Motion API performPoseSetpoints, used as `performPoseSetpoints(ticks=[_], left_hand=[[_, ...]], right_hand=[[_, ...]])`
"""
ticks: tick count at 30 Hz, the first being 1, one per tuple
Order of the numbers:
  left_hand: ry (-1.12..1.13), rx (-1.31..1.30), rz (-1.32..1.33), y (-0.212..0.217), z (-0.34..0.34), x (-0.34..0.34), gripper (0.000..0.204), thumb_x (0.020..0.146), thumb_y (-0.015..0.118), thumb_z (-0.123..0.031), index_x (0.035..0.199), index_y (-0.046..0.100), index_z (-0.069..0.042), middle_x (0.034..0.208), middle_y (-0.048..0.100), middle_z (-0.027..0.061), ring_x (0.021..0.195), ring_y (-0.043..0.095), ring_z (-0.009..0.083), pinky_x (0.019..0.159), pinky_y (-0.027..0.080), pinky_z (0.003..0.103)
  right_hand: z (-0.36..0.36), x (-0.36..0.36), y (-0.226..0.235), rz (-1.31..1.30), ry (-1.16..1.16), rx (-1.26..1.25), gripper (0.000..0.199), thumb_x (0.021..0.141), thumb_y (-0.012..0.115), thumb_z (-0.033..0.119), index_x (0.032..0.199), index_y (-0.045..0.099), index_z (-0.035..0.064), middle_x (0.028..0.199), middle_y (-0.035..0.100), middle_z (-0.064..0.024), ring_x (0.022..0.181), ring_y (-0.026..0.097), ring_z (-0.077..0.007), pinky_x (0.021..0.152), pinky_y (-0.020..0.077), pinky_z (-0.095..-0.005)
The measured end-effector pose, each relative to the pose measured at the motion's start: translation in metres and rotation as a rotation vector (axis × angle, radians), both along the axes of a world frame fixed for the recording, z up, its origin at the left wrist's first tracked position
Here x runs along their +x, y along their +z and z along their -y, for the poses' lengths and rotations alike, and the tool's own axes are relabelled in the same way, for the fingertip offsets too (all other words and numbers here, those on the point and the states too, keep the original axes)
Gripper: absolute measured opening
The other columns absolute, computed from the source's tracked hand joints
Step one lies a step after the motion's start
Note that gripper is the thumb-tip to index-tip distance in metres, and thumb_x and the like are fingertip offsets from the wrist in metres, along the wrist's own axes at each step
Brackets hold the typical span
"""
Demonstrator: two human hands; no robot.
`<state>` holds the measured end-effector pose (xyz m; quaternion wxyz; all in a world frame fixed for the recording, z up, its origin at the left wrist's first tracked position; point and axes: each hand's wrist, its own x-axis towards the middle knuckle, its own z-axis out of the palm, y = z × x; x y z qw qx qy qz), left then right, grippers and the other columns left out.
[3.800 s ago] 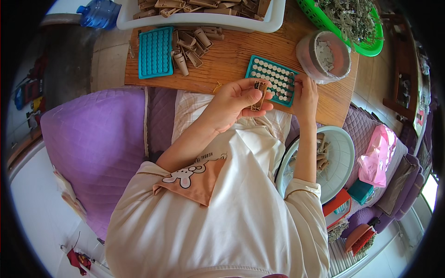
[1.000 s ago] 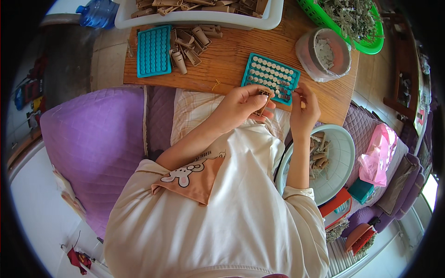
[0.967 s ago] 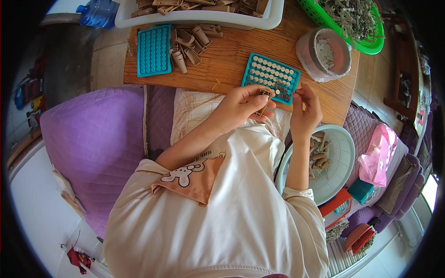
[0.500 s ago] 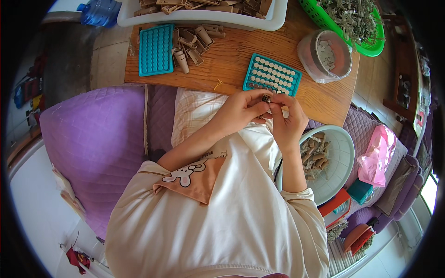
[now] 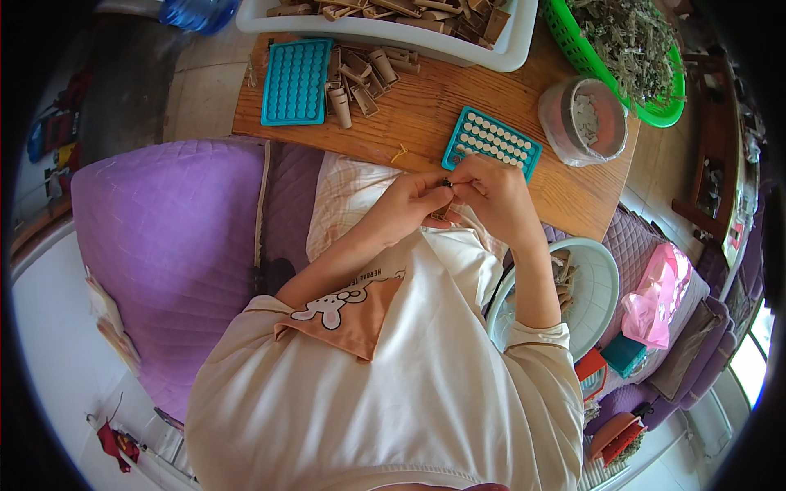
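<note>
My left hand (image 5: 409, 204) is closed around a small brown piece (image 5: 442, 213), which looks like the tapered plastic pieces on the table; a dark end shows near its top. Fingertips of my right hand (image 5: 495, 192) pinch together at that dark end, and whatever they hold is too small to make out. Both hands are over my lap at the table's front edge. Just beyond them lies a turquoise tray (image 5: 530, 170) with rows of round white pieces, its near corner partly hidden by my right hand.
An unfilled turquoise tray (image 5: 295, 82) and a pile of brown tapered pieces (image 5: 360, 74) lie on the wooden table (image 5: 426, 98). Behind are a white bin (image 5: 516, 61), a lined round tub (image 5: 565, 147) and a green basket (image 5: 679, 110). A pale basin (image 5: 606, 286) stands at my right.
My right hand has turned over, its fingers now pinching at the held piece's end from above. My left hand keeps hold of the piece. The whole view has shifted slightly.
</note>
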<state>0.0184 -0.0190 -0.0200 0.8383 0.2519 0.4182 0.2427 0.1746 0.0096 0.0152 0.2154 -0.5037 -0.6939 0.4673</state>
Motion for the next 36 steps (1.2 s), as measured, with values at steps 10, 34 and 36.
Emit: performPoseSetpoints(ticks=[10,34,36], left_hand=[[0.080,-0.066,0.028,-0.007,0.001,-0.018,0.025,0.086,0.044,-0.017,0.104,0.049,-0.002,0.088,0.055,0.0039,0.074,0.057,0.0119,0.067,0.050,0.023],[0.488,0.185,-0.045,0.008,-0.010,-0.096,0.028,0.084,0.043,-0.012,0.111,0.043,-0.004,0.085,0.055,0.0061,0.071,0.058,0.0129,0.060,0.050,0.022],[0.479,0.176,-0.033,0.008,-0.013,-0.092,0.028,0.084,0.043,-0.011,0.111,0.043,-0.004,0.087,0.055,0.0064,0.071,0.058,0.0126,0.061,0.050,0.022]], right_hand=[[0.005,-0.006,-0.007,0.121,0.212,0.420,0.015,0.064,0.057,0.001,0.078,0.057,0.0053,0.067,0.055,-0.0078,0.063,0.054,-0.0232,0.057,0.0440,-0.0320],[-0.054,-0.087,-0.078,0.275,0.153,0.698,0.025,0.066,0.052,0.003,0.091,0.055,0.0013,0.109,0.043,-0.0113,0.089,0.049,-0.0254,0.077,0.0436,-0.0306],[-0.050,-0.082,-0.073,0.208,0.092,0.654,0.025,0.068,0.052,0.001,0.093,0.055,0.0001,0.113,0.042,-0.0133,0.088,0.050,-0.0286,0.078,0.0429,-0.0318]])
